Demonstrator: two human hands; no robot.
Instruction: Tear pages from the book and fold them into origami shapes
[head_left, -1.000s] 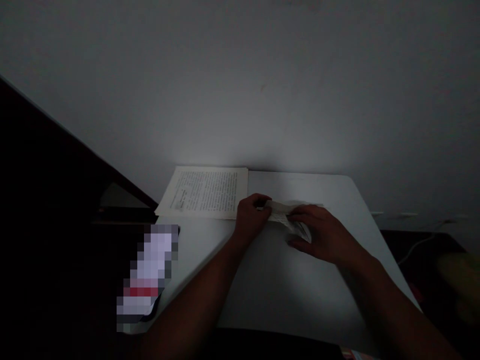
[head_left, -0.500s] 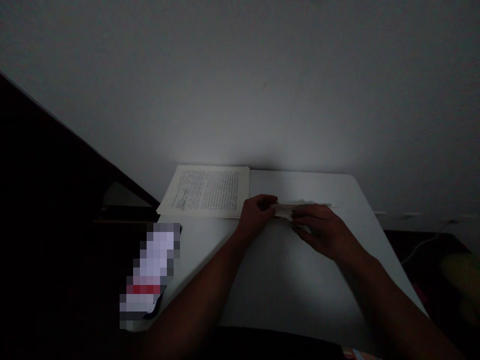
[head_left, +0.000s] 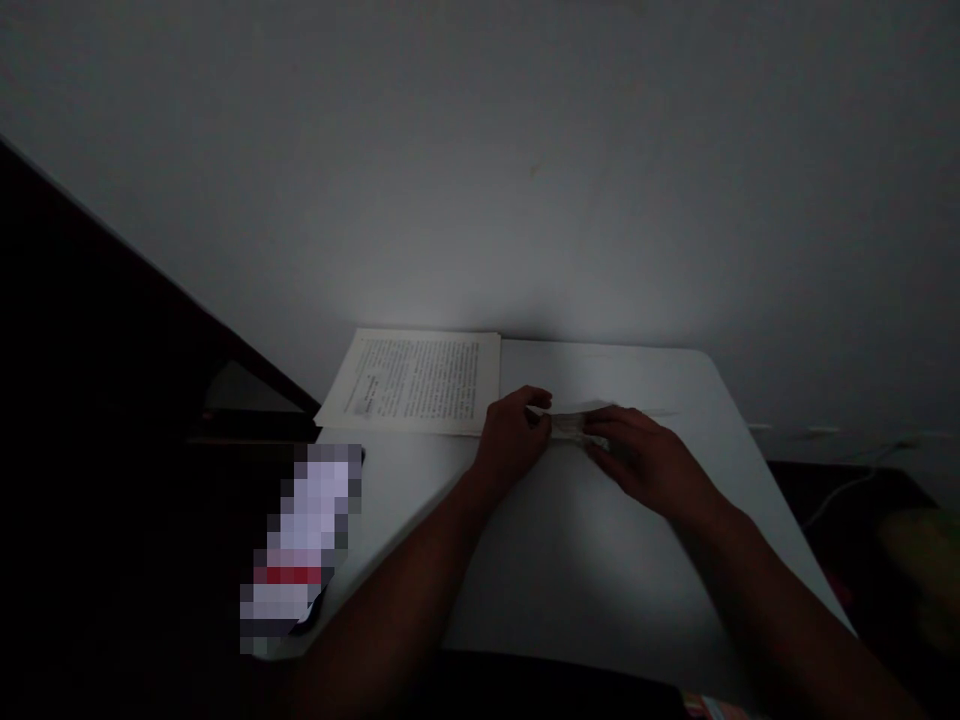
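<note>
Between my hands is a crumpled, pale sheet of paper (head_left: 570, 427), gathered into a narrow folded strip above the table. My left hand (head_left: 517, 430) pinches its left end, fingers curled and thumb underneath. Wrapped over the right end is my right hand (head_left: 641, 455), with its fingers bent around the paper. Part of the sheet sticks out behind the right fingers, and the rest is hidden by them. Left of my left hand lies a stack of printed pages (head_left: 427, 380), text turned sideways.
The white table (head_left: 555, 570) stands against a grey wall (head_left: 480, 180). A phone (head_left: 307, 530) with its screen blurred out lies at the table's left edge. Off to the right, a pale cable (head_left: 844, 487) runs over a dark surface. The room is dim.
The paper between my hands looks more drawn out and twisted, and the fingers have shifted slightly on it. The printed pages and the phone stay in place.
</note>
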